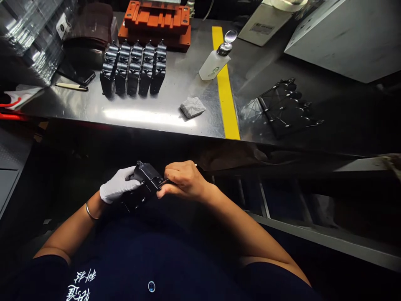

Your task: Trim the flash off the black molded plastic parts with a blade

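Note:
My left hand (117, 186), in a white glove, is closed round a black molded plastic part (148, 173) held in front of my body. The part is boxy, with a small lug at its upper corner, and its lower side fades into the dark. My bare right hand (184, 179) grips a thin-bladed knife (164, 181). Its blade lies at the right edge of the part, and the fingers hide most of the handle. My right thumb is close to, perhaps touching, the part's lower corner.
On the metal bench (150, 115) stand several black molded parts (134, 69) in a row, before an orange fixture (156, 25). A white pump bottle (214, 65), folded grey pad (192, 107), yellow tape (227, 96), black branched sprue (282, 104) and pale-handled tool (70, 86) are also there.

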{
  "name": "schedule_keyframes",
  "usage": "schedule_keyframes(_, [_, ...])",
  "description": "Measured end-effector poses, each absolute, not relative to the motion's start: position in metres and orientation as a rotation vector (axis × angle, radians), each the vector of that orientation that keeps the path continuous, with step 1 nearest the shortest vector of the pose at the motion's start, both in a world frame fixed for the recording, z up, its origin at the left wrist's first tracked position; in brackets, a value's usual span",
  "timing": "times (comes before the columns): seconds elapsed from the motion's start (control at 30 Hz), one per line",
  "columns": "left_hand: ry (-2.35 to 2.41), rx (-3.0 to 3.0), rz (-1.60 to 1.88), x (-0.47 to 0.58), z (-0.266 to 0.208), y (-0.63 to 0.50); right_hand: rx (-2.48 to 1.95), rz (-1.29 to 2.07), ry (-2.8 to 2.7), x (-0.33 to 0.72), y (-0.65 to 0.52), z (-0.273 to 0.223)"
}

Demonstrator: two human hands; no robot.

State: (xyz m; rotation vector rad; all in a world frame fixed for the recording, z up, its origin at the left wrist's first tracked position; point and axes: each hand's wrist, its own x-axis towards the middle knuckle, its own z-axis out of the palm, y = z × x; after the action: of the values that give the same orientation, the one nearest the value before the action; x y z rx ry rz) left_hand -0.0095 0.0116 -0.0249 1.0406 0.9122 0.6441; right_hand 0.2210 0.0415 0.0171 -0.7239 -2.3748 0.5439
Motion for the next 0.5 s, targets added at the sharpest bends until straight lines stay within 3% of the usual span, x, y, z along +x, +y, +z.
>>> schedule_keyframes(0.17, [0.98, 1.174, 0.541, -0.021, -0.015, 0.019, -0.631, 1.08, -2.324, 0.232, 0.043, 0.016])
schedule_keyframes(0.33, [1.021, 1.527, 0.433, -0.021, 0.002, 0.033, -1.014, 1.291, -2.065, 0.222, 0.041, 0.014])
schedule_keyframes(0.4, [1.148, 1.685, 0.597, -0.018, 0.0, 0.036, -1.157, 1.335, -1.96, 0.215, 0.04, 0.008])
schedule_keyframes(0.5, [1.57, 1.557, 1.132, -0.014, -0.012, 0.035, -1.326, 1.297, -1.569, 0.207, 0.039, -0.009])
